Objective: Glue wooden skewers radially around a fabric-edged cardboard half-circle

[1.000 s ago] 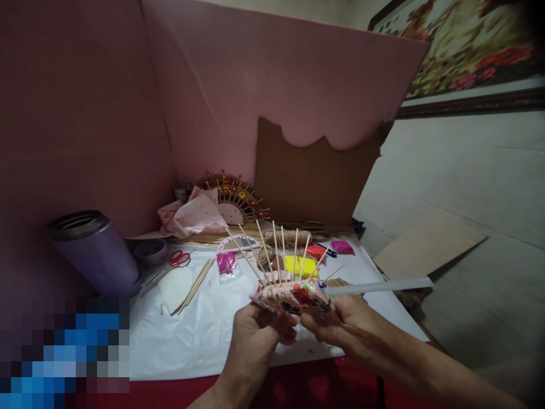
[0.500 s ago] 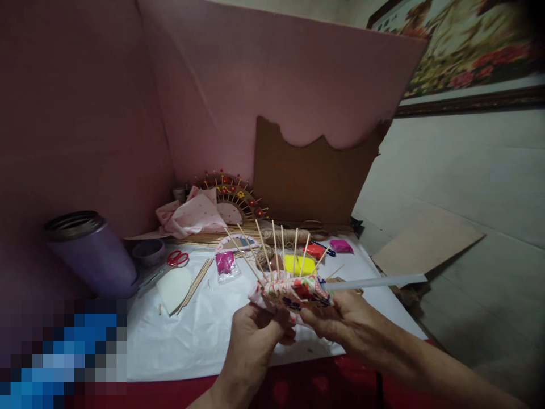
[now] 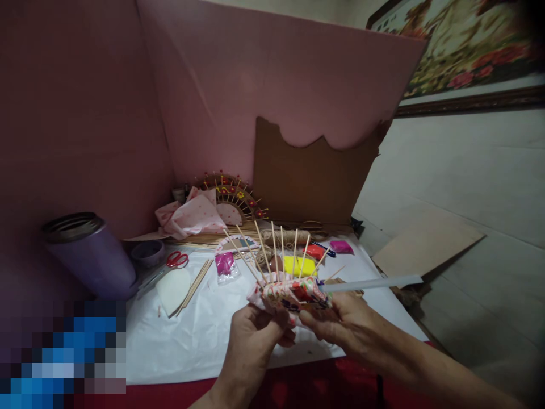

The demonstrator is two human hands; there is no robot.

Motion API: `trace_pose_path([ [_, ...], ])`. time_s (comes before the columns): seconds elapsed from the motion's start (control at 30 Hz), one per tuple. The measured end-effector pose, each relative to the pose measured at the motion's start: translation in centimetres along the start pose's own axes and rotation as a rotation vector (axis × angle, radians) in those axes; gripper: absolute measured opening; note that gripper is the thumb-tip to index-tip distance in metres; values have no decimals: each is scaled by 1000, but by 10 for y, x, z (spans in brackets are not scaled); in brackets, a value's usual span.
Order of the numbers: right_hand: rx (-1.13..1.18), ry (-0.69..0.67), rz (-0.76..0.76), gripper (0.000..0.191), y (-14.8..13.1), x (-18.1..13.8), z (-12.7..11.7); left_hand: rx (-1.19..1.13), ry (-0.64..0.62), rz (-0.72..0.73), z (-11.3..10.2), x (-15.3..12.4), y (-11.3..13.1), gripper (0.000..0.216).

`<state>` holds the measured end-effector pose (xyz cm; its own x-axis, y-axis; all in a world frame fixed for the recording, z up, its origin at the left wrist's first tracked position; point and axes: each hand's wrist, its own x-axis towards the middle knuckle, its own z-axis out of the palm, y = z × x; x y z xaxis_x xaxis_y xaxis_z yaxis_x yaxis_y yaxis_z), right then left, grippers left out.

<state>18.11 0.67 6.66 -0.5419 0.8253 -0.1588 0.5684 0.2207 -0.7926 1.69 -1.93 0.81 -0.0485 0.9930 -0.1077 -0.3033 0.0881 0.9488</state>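
Note:
Both my hands hold a small craft piece wrapped in flowered paper, with several thin wooden skewers fanning up from it. My left hand is closed on its left underside. My right hand is closed on its right side, where a long white glue stick juts out to the right; which fingers pinch the stick is hidden. The piece hovers above the white paper sheet on the table.
A purple tumbler and its cap stand left. Red scissors, loose skewers, a white cutout, clay packets in pink, yellow and magenta, twine, a finished fan piece and brown cardboard lie behind. A pink board backs the table.
The view and the piece shifted very slightly; my hands keep the same hold.

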Motion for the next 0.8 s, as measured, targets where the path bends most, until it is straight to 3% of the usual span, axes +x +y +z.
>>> trace_pose_path([
  [0.27, 85, 40, 72, 42, 1, -3, 0, 2, 6, -7, 1, -2, 2, 24],
  [0.5, 61, 47, 7, 43, 2, 0, 3, 1, 14, -11, 0, 0, 1, 22],
  [0.8, 79, 35, 96, 43, -1, -4, 2, 11, -4, 6, -1, 1, -3, 22],
])
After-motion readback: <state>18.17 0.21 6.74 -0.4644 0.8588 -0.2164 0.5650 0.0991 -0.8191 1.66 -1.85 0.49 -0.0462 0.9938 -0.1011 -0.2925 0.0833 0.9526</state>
